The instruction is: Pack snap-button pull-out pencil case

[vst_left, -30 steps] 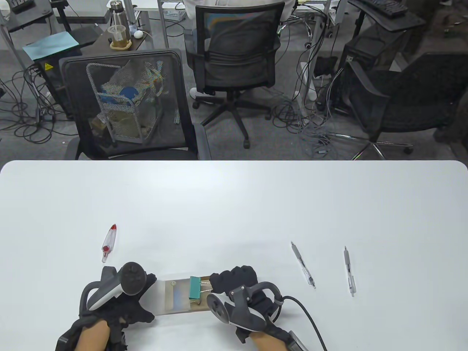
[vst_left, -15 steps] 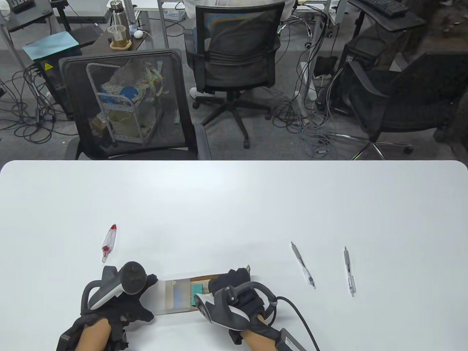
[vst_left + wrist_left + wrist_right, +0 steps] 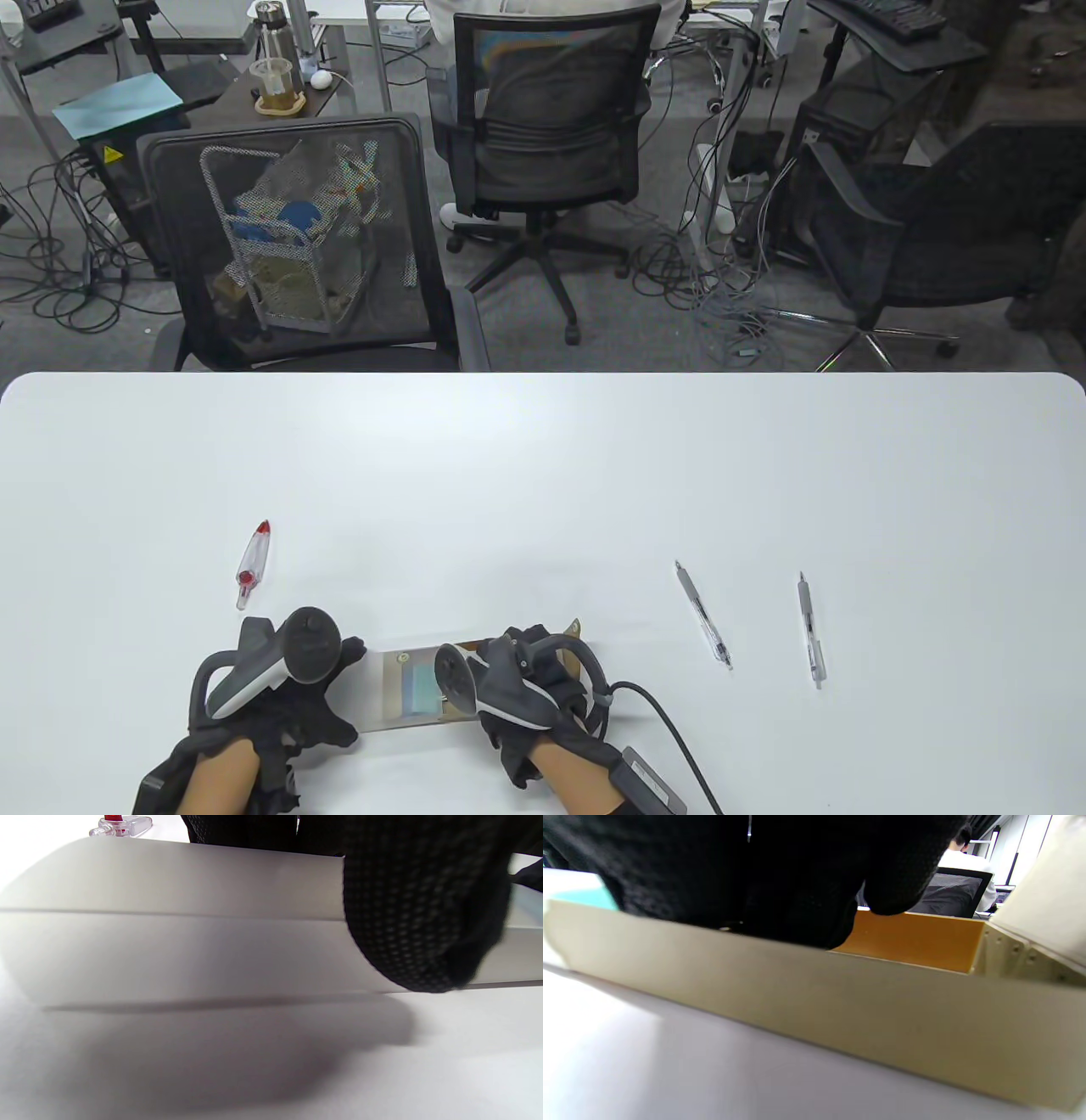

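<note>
My pencil case [image 3: 416,688] lies near the front edge of the desk [image 3: 543,475], a little left of the middle, with its long side running left to right. It is in two parts: a frosted sleeve [image 3: 169,921] on the left and a tan pull-out tray [image 3: 840,997] that sticks out of it to the right. Through the sleeve's clear top I can see something teal [image 3: 422,686] lying inside.

My left hand [image 3: 280,696] holds the sleeve's left end; in the left wrist view a gloved finger [image 3: 424,912] lies curled down over the sleeve's near side wall, touching it. My right hand [image 3: 526,688] sits over the tray's right part, with its fingers [image 3: 780,878] reaching down past the near wall into the tray. The glove hides what they touch, so I cannot tell whether they grip anything or merely rest there. The tray's inner far wall shows orange-brown [image 3: 912,940] beside them.

A clear correction-tape dispenser with red parts [image 3: 254,564] lies on the desk beyond my left hand, well apart from the case. Two clear pens lie toward the right side of the desk, one nearer the case [image 3: 703,615] and one farther right [image 3: 810,629], both apart from it and from each other.
</note>
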`<state>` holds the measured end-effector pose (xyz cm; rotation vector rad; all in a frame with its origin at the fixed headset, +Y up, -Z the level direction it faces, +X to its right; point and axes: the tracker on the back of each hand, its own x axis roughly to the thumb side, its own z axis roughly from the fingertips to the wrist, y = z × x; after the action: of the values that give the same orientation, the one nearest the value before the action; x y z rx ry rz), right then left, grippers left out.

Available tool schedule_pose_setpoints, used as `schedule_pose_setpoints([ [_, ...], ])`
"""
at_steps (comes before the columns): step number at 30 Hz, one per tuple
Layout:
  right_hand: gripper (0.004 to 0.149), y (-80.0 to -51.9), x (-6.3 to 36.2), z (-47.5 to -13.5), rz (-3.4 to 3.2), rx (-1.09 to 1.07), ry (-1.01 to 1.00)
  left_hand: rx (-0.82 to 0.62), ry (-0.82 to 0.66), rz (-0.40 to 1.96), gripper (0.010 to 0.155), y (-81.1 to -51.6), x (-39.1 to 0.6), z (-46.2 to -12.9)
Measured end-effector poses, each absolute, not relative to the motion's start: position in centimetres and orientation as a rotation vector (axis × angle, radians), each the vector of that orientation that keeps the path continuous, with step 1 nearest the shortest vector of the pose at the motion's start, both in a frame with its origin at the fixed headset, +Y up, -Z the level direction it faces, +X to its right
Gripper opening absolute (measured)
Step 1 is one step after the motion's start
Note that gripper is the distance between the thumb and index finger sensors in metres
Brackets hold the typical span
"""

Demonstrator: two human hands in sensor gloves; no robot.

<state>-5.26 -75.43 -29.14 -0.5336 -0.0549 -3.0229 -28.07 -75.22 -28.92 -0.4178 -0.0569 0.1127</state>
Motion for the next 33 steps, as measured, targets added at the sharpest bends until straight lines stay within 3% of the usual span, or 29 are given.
schedule_pose_setpoints([
  [15,0.046,-75.5,-4.5,-28.5,-3.014,-0.588,0.006,-0.422,-0.054,0.129,0.096,-75.3,-28.2,-28.9],
  [19,0.048,-73.7,-2.4,-27.9,-3.088,-0.663,0.166,-0.423,-0.051,0.126,0.096,-75.3,-28.2,-28.9],
  [25,0.064,-71.1,2.6,-26.7,-3.108,-0.518,0.455,-0.432,-0.048,0.14,0.096,-75.4,-28.4,-29.0],
  [28,0.075,-71.3,4.9,-26.4,-3.106,-0.438,0.493,-0.434,-0.047,0.145,0.097,-75.4,-28.4,-29.0],
  [33,0.078,-72.3,7.5,-26.7,-3.113,-0.371,0.508,-0.433,-0.049,0.143,0.097,-75.5,-28.4,-29.1],
])
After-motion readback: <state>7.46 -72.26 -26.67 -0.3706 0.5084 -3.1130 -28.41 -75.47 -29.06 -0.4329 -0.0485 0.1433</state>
